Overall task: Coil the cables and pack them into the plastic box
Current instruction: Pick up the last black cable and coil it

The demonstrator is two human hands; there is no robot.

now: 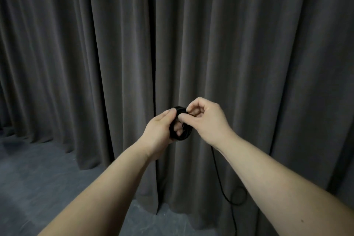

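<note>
Now my left hand [160,130] grips a tight black cable coil [180,124] held up before the grey curtain [95,44], while my right hand [205,119] pinches its top strand; the loose tail [220,182] hangs down toward the floor [38,168].

A dark grey curtain [115,53] hangs in deep vertical folds across the whole background, its hem reaching down to a grey floor [38,174] that shows at lower left and looks like carpet, though the dim light leaves this unsure.
</note>
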